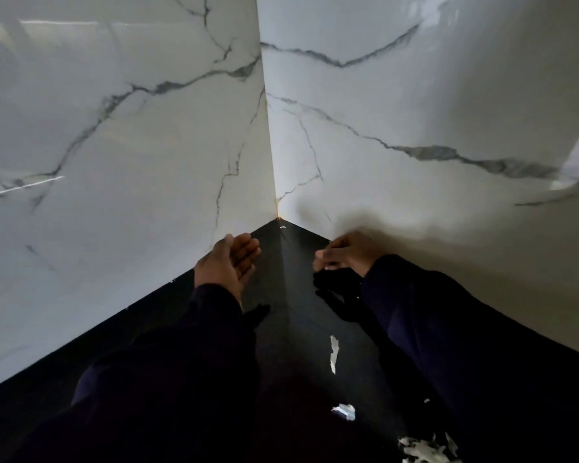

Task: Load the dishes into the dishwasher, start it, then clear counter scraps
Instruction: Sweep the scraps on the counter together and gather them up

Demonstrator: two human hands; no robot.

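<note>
White paper scraps are lying on the black desk: a torn strip at lower centre, a crumpled bit below it, and a ragged heap at the bottom right edge. This looks like the scrap-clearing step. The left hand is hovering with its grip spread and empty; the right hand is blurring, so I cannot tell its grip. Next, sweeping the pieces together would call for reaching back toward the lower frame. Marble walls are meeting in the corner above.
</note>
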